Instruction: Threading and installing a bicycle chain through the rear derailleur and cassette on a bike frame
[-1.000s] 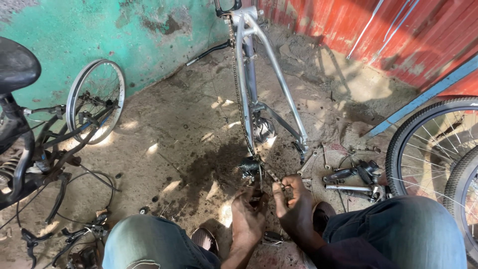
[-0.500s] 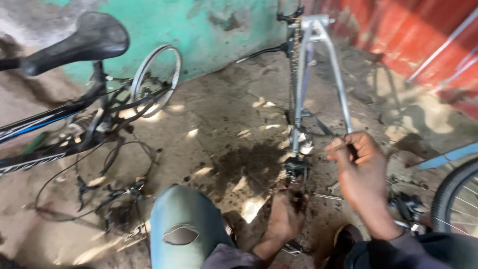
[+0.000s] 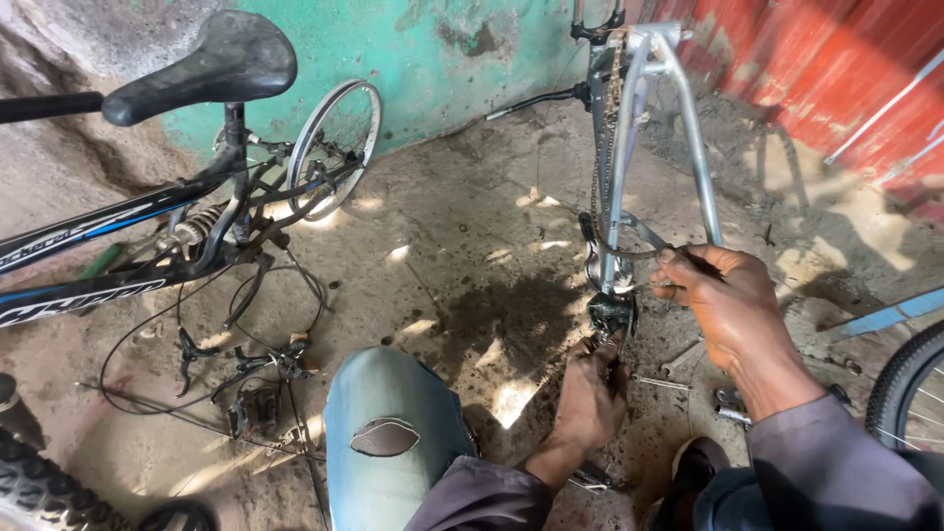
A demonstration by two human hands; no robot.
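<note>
A silver bicycle frame (image 3: 678, 88) stands upside down in front of me on the dirty concrete, its chain (image 3: 602, 128) running down to a dark greasy derailleur (image 3: 612, 313). My left hand (image 3: 593, 393) is closed around the bottom of the derailleur. My right hand (image 3: 726, 300) grips a thin dark tool or cable end (image 3: 696, 261) beside the frame's stay, just right of the derailleur. My knee in torn light-blue jeans (image 3: 393, 433) fills the near middle.
A black bicycle with a saddle (image 3: 211, 61) lies at the left, with a loose wheel (image 3: 334, 147) against the green wall. Tangled cables and brake levers (image 3: 246, 374) litter the floor. Metal tools (image 3: 669, 379) lie near my foot. A tyre (image 3: 910, 393) stands at right.
My view has swung left and closer. My right hand rose from beside the left hand to the frame's stay; my left hand stays low at the derailleur.
</note>
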